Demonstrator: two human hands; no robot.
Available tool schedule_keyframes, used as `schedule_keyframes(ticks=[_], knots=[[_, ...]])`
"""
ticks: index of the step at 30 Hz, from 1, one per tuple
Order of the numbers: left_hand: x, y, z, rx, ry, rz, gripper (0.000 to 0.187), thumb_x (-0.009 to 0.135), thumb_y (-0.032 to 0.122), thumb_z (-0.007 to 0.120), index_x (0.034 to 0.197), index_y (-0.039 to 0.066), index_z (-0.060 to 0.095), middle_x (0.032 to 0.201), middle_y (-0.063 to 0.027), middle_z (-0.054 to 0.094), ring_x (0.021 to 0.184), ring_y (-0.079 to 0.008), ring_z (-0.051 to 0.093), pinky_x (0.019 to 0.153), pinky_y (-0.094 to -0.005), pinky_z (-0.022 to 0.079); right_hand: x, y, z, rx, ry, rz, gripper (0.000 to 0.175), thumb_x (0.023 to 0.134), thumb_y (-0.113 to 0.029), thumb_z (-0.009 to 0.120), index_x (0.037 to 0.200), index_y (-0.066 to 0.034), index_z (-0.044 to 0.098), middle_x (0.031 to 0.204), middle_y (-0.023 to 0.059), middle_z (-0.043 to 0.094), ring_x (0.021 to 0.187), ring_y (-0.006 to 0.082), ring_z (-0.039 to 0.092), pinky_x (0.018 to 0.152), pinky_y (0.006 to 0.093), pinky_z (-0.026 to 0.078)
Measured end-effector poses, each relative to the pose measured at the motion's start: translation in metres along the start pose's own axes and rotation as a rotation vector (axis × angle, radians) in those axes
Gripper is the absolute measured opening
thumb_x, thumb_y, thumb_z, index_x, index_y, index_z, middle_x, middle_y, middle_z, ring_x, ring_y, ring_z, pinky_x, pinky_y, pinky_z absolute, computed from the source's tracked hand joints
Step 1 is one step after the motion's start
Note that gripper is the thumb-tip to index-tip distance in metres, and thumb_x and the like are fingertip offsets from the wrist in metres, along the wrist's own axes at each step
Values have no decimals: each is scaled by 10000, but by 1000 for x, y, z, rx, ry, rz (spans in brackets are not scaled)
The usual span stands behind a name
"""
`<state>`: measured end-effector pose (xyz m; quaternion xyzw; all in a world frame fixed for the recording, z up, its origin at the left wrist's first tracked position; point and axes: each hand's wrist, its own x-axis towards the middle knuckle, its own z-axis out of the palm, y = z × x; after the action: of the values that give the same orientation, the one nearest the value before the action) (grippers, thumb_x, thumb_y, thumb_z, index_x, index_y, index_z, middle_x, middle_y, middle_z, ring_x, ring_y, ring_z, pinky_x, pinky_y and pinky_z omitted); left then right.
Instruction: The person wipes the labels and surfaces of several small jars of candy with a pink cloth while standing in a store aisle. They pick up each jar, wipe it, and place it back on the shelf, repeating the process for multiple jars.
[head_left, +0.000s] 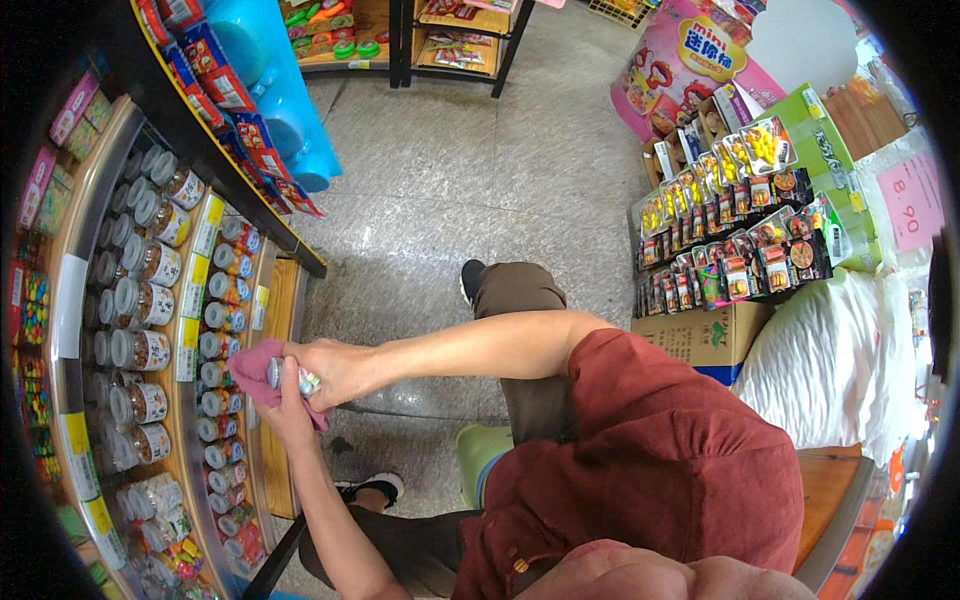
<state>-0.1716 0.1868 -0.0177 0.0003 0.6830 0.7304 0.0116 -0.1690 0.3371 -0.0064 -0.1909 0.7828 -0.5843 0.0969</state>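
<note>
A small clear jar (307, 382) with a grey lid and pale candy-like pieces lies between both hands in front of the shelves. My left hand (289, 424) grips it, with the thumb across its side. Around and beneath the jar is a pink cloth (251, 373), partly covered by the fingers. My right hand (337, 371) holds the cloth against the jar from the other side. The right fingers are mostly hidden. Just beyond the hands, a row of small lidded jars (217, 345) stands on a lower shelf.
Larger lidded jars (142, 350) fill the shelf behind, above price labels (196, 289). A wooden bottom ledge (274, 465) borders the tiled floor (405, 202). A green stool (472, 461) is under me. Packaged goods (720, 232) and a white sack (832, 367) are at right.
</note>
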Motion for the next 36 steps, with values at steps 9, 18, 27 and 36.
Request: schedule_keyframes(ticks=[9, 18, 27, 36], knots=[[-3, 18, 1, 113, -154, 18, 217, 867, 86, 672, 1053, 1, 600, 943, -32, 623, 821, -110, 582, 745, -265, 475, 0, 3, -9, 508, -381, 450, 268, 695, -188, 756, 886, -39, 643, 783, 106, 679, 673, 188, 667, 462, 292, 456], [-2, 16, -6, -260, -344, 125, 409, 918, 395, 630, 1042, 21, 518, 888, -80, 563, 829, -188, 537, 755, -327, 446, -5, 13, -22, 990, -747, 572, 219, 801, -295, 676, 845, -84, 639, 734, 110, 678, 612, 185, 684, 351, 218, 365], [-13, 16, 9, -63, -19, -55, 301, 990, 359, 493, 1000, 59, 524, 855, -4, 494, 776, -114, 475, 702, -273, 406, -5, 2, -13, 666, -595, 573, 270, 740, -310, 716, 847, -70, 653, 721, 66, 677, 587, 151, 671, 395, 225, 375], [-11, -1, -4, -193, 160, -169, 342, 933, 345, 599, 1101, 54, 536, 891, -9, 505, 807, -132, 500, 730, -287, 424, -2, -7, 1, 424, -509, 499, 287, 709, -254, 720, 887, -52, 619, 714, 61, 658, 569, 145, 654, 422, 240, 424]])
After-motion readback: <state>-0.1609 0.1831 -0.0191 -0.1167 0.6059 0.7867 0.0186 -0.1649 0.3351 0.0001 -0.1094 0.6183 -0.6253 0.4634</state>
